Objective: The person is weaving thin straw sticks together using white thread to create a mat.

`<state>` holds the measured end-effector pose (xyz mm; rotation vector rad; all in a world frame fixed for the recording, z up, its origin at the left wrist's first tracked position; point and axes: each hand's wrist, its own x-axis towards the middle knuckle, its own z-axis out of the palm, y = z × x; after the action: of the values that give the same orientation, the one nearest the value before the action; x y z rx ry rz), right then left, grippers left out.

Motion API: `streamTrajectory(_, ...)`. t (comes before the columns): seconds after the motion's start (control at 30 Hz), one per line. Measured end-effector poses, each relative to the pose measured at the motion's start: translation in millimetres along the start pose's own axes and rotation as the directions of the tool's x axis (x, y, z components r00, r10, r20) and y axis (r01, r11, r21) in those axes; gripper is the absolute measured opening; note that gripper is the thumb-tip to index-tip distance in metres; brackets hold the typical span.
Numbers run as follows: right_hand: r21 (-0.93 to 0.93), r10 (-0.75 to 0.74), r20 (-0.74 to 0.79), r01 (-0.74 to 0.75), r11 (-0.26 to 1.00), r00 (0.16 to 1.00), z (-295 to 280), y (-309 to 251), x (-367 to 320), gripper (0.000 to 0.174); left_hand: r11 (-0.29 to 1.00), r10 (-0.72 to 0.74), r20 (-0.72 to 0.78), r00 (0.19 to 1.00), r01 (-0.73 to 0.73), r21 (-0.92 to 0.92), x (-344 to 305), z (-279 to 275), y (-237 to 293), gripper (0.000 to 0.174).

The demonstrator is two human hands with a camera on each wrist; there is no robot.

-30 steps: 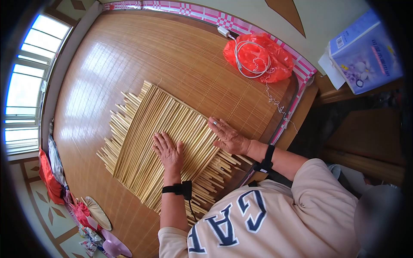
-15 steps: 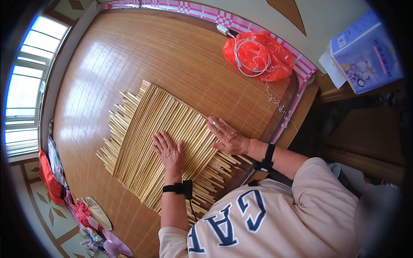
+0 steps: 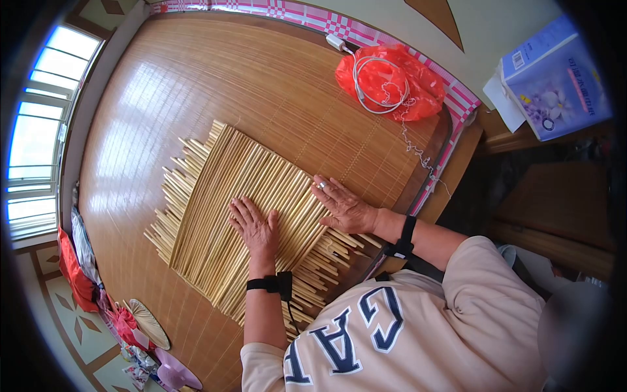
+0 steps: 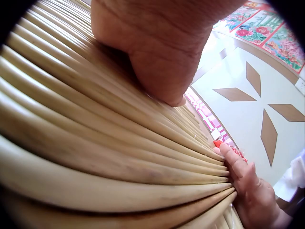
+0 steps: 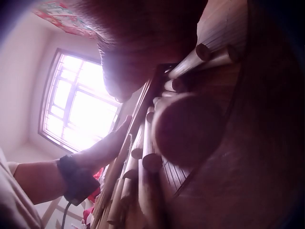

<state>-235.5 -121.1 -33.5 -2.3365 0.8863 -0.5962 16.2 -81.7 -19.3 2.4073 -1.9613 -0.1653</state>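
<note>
Pale yellow stalks lie side by side as a flat, squarish mat (image 3: 228, 189) in the head view. Uneven stalk ends (image 3: 173, 189) stick out past its left side, and more (image 3: 326, 258) past its lower right side. My left hand (image 3: 255, 228) rests palm down on the middle of the mat, fingers extended. At the right edge, my right hand (image 3: 346, 208) lies flat with straight fingers touching the stalk ends; a ring shows on one finger. In the right wrist view, cut round stalk ends (image 5: 152, 162) jut out below the hand.
A woven bamboo sleeping mat (image 3: 261, 85) covers the surface beneath. A red plastic bag (image 3: 418, 85) with a coiled white cable (image 3: 356, 72) sits at the far right. A purple tissue pack (image 3: 555, 85) stands beyond it. A hand fan (image 3: 149, 325) and a pink hat (image 3: 176, 372) lie lower left.
Both hands stay in place on the stalks. The head view has shifted very slightly.
</note>
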Motion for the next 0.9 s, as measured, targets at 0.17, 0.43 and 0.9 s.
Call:
streamTrajectory(0.17, -0.042, -0.007, 0.025, 0.008, 0.999, 1.000, 0, -2, 0, 0.078, 1.000, 0.007, -0.007, 1.000, -0.007, -0.007, 1, 0, 1, 0.083)
streamTrajectory(0.43, 0.287, 0.090, -0.138, -0.047, 0.957, 0.986, -15, 10, 11, 0.067, 1.000, 0.000, -0.038, 0.999, 0.001, 0.024, 0, 2, 2, 0.083)
streamTrajectory(0.9, 0.446, 0.123, -0.015, -0.104, 0.889, 0.992, -15, 14, 47, 0.067, 1.000, -0.007, -0.017, 1.000, 0.007, 0.004, 0, -3, 4, 0.083)
